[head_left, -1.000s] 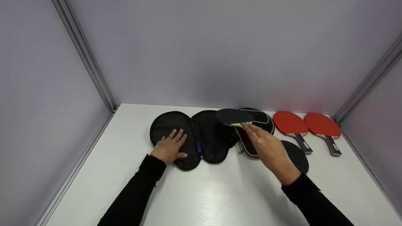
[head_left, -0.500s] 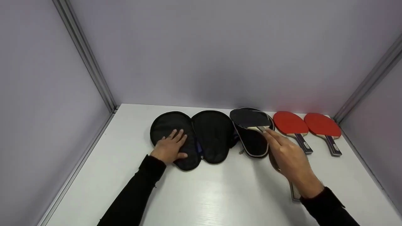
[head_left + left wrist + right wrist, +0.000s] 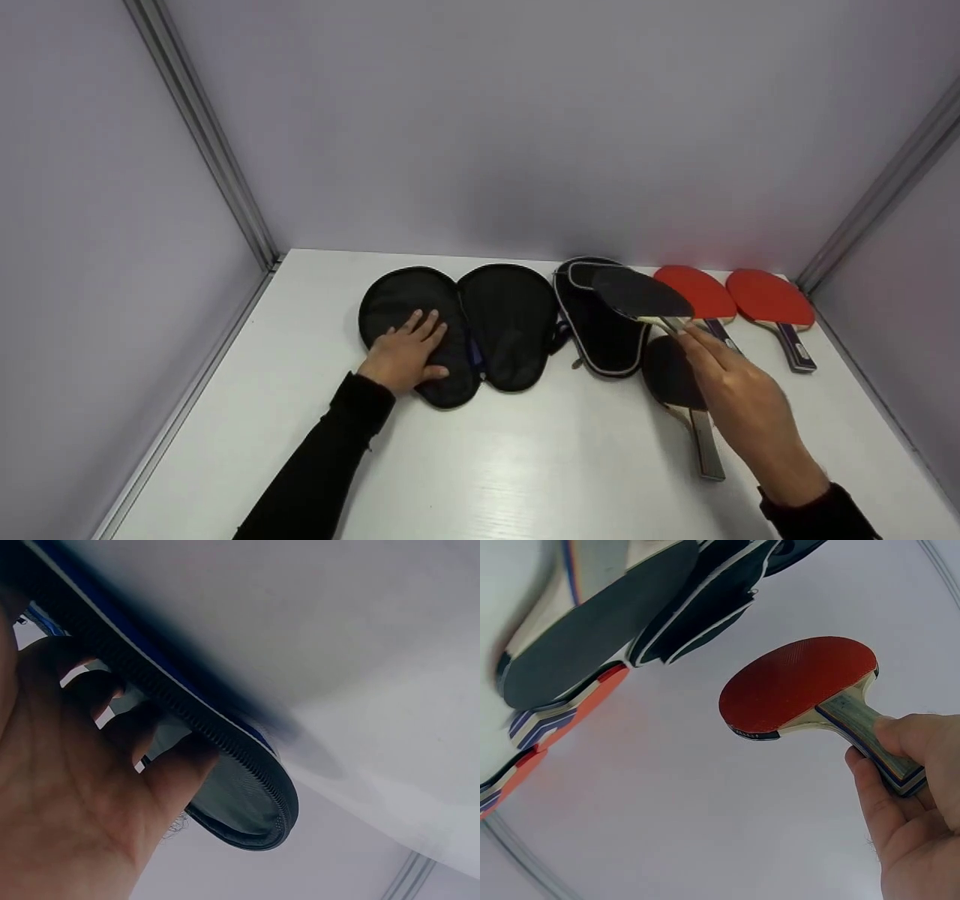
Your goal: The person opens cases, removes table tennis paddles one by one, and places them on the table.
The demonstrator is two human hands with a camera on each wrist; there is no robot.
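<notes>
My left hand rests with spread fingers on the left half of an unzipped black paddle case, which lies unfolded on the table. In the left wrist view the fingers reach over the zipped edge of the case. My right hand grips the handle of a table tennis paddle, held up with its black face on top. Its red underside shows in the right wrist view, thumb on one side of the handle and fingers on the other. This paddle overlaps a second black case and a red paddle.
Another black-faced paddle lies in front of the second case, handle toward me. Two red paddles stand out at the back right, the farther one near the side wall. A grey wall rises behind the table.
My right hand has carried the held paddle rightward, from over the gap between the cases to over the second case's right edge. My left hand has stayed in place.
</notes>
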